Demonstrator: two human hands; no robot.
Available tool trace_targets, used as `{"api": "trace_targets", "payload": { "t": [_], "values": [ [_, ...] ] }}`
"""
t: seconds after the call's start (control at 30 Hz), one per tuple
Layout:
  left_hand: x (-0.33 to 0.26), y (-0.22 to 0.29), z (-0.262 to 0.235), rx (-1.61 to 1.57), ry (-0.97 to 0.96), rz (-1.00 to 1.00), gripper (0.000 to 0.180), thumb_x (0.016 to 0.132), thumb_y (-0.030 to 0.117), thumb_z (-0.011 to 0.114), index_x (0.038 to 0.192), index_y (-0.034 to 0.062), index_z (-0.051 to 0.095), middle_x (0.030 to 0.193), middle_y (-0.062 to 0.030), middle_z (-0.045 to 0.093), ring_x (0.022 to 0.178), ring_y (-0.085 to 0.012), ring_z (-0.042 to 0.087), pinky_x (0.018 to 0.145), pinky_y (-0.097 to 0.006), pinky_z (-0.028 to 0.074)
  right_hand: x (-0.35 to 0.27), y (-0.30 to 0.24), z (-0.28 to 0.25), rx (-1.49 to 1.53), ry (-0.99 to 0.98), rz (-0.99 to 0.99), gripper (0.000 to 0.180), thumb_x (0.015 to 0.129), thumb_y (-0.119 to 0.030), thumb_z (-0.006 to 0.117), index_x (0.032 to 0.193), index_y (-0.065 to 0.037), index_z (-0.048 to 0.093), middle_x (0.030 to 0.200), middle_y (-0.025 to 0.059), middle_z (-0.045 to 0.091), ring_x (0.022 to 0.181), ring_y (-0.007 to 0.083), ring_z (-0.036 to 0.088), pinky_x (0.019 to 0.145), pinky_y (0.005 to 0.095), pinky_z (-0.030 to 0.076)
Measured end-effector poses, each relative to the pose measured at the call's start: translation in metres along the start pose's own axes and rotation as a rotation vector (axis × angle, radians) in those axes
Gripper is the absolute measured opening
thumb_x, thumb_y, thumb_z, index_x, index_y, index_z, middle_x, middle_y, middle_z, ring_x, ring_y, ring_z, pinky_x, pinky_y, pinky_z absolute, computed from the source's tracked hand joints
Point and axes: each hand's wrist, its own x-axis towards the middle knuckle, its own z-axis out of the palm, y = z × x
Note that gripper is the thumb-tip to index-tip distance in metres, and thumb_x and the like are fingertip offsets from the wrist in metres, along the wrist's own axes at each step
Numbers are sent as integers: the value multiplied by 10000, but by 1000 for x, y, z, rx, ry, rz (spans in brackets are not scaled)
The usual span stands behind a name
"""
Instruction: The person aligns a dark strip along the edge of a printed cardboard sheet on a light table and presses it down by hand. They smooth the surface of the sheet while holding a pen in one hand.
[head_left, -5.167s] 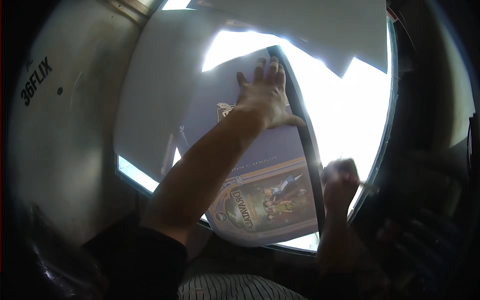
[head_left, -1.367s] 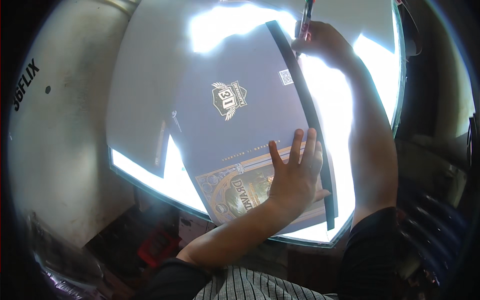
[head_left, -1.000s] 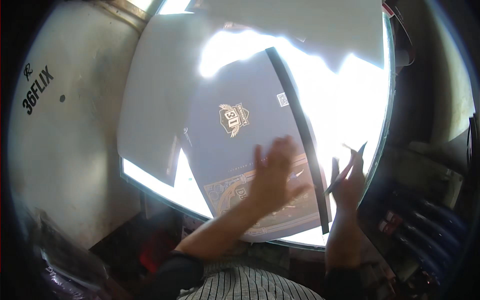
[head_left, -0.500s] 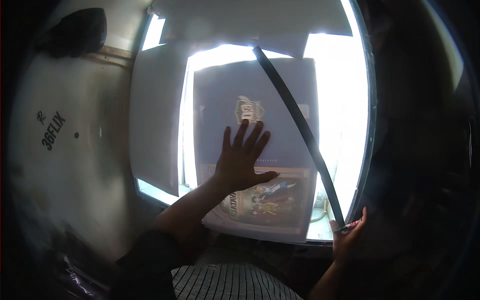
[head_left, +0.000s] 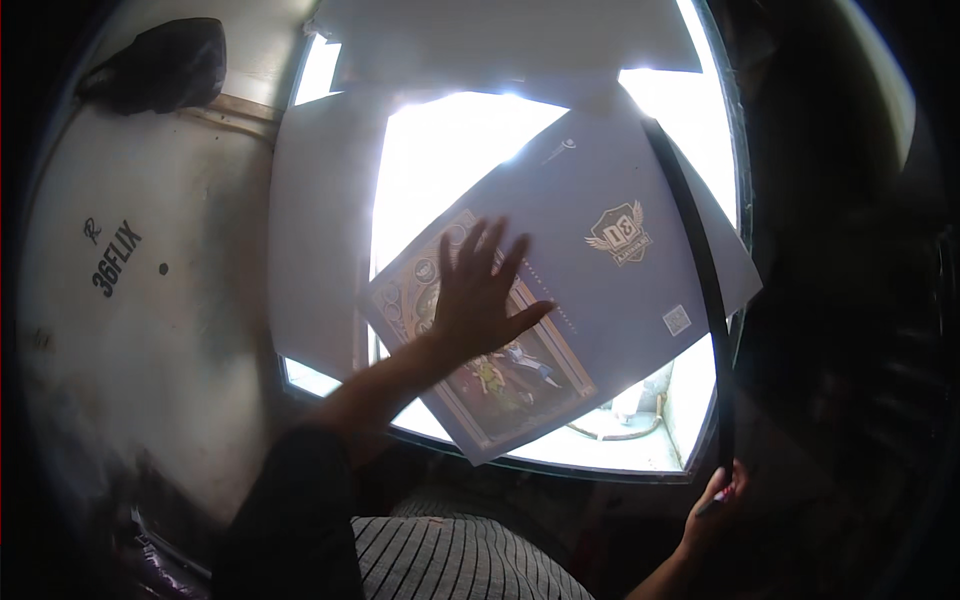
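Observation:
A large blue-grey printed sheet (head_left: 610, 270) lies tilted on a bright backlit table (head_left: 450, 150). It has a colourful illustrated panel at its lower left and a winged emblem near its right side. My left hand (head_left: 480, 295) rests flat on the illustrated panel with its fingers spread. A long thin black strip (head_left: 700, 290) runs along the sheet's right edge, down toward my right hand (head_left: 715, 505). That hand sits at the table's lower right corner, curled around a small thin tool.
Plain white sheets (head_left: 320, 250) lie under and beside the printed one, and another (head_left: 520, 40) lies across the top. A pale grey surface (head_left: 130, 300) fills the left, with a dark bag (head_left: 160, 65) at its top. The right side is dark.
The printed sheet has turned clockwise under my left hand, and its emblem end now points to the upper right. My right hand has stayed low at the right corner.

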Motion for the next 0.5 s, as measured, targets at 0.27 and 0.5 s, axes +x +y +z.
{"api": "trace_targets", "payload": {
  "t": [0.27,0.5],
  "values": [
    [20,-1,2,2,67,-154,743,951,581,556,1453,50,419,1500,-220,378,1459,-421,276,1166,-623,230,-56,-40,28,-60,-83,2,301,947,-208,716,1151,-28,587,964,135,644,893,245,645,809,337,514],
    [22,-35,3,-268,119,-164,717,951,562,583,1447,68,430,1421,-236,443,1318,-399,427,1083,-560,387,-81,-42,65,70,-106,-83,278,921,-116,731,1144,-38,585,992,124,625,887,251,633,777,353,520]
  ]
}}
